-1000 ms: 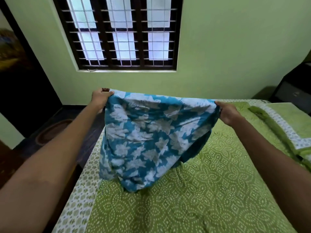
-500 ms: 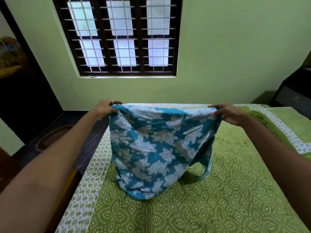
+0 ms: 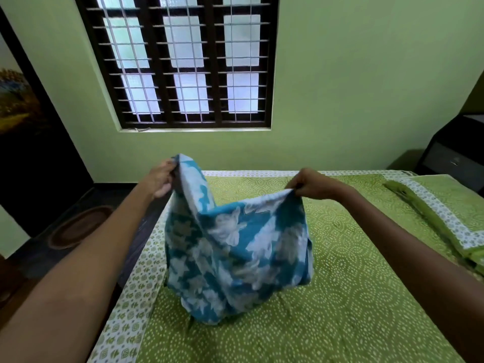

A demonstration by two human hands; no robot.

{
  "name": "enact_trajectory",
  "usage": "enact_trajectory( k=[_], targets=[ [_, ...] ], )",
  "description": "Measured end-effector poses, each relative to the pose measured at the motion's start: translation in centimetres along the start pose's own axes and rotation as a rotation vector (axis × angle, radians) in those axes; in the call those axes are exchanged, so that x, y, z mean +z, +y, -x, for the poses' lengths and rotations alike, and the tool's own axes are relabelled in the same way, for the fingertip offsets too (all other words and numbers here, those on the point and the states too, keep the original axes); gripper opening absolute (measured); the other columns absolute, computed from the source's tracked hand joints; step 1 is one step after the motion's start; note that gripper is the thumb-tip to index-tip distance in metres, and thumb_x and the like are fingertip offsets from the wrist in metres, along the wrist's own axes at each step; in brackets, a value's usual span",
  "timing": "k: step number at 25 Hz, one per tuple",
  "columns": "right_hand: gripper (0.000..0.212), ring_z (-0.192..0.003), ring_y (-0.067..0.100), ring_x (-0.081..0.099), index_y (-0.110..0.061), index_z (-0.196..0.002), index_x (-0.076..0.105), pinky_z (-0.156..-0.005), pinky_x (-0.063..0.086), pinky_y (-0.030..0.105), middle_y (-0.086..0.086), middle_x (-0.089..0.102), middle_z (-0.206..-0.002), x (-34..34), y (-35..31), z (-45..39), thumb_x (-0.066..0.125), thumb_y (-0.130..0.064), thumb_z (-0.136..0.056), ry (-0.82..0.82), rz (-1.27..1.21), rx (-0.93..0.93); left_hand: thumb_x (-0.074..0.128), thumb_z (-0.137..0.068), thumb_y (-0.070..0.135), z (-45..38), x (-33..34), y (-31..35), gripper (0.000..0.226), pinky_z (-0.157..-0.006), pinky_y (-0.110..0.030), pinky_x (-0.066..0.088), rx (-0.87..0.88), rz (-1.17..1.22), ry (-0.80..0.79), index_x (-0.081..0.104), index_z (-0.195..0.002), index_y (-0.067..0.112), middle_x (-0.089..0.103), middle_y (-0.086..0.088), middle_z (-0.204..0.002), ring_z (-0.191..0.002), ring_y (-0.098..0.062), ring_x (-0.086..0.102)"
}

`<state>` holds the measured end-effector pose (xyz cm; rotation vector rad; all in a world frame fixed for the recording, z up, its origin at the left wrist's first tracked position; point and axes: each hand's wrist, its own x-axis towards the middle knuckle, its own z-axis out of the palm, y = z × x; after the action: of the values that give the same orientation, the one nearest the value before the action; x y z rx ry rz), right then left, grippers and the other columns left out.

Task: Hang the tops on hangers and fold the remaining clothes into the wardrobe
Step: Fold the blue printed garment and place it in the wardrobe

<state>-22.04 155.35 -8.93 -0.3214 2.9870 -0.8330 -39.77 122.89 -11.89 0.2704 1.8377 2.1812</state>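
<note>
A blue garment with a white flower print (image 3: 235,247) hangs between my two hands above the bed (image 3: 353,297). My left hand (image 3: 159,179) pinches its upper left corner, raised a little higher. At the upper right corner my right hand (image 3: 311,183) grips the cloth, held lower. The top edge sags in a dip between the hands. The garment's lower part rests bunched on the green patterned bedspread. No hanger or wardrobe is in sight.
A green pillow (image 3: 450,205) lies at the bed's right. A dark bedside cabinet (image 3: 455,155) stands beyond it. A barred window (image 3: 183,61) is in the green wall ahead. Dark floor with an oval mat (image 3: 78,226) lies left of the bed.
The taut top edge has gone slack. My right hand has dropped and my hands have come closer together, so the garment sags and settles lower onto the bed.
</note>
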Motion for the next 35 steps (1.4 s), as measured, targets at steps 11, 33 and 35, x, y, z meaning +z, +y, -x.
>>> enact_trajectory(
  k=[11, 33, 35],
  targets=[
    [0.019, -0.138, 0.010, 0.022, -0.020, -0.081, 0.070, -0.106, 0.031, 0.024, 0.001, 0.024, -0.154, -0.3, -5.6, -4.1, 0.066, -0.001, -0.083, 0.286, -0.267, -0.242, 0.094, -0.042, 0.018, 4.0, 12.7, 1.1, 0.052, -0.066, -0.029, 0.056, -0.196, 0.221, -0.797, 0.068, -0.087, 0.010, 0.071, -0.011, -0.084, -0.079, -0.022, 0.070],
    [0.028, -0.091, 0.030, 0.056, 0.005, -0.102, 0.067, -0.075, 0.037, 0.032, 0.021, 0.063, -0.106, -6.1, -1.5, -0.2, 0.064, -0.019, -0.087, 0.394, 0.311, 0.106, 0.068, -0.082, 0.006, -0.9, 10.0, 7.8, 0.022, -0.062, -0.010, 0.043, 0.541, -0.633, -0.196, 0.055, -0.072, 0.020, 0.055, 0.004, -0.076, -0.070, 0.000, 0.050],
    [0.026, -0.087, 0.032, 0.056, 0.006, -0.103, 0.067, -0.072, 0.036, 0.032, 0.024, 0.063, -0.103, -7.8, -2.0, -0.9, 0.062, -0.014, -0.088, 0.495, 0.320, 0.085, 0.069, -0.082, 0.006, -0.8, 9.9, 9.2, 0.021, -0.066, -0.014, 0.044, 0.569, -0.637, -0.209, 0.055, -0.073, 0.019, 0.054, 0.000, -0.076, -0.072, -0.004, 0.051]
  ],
)
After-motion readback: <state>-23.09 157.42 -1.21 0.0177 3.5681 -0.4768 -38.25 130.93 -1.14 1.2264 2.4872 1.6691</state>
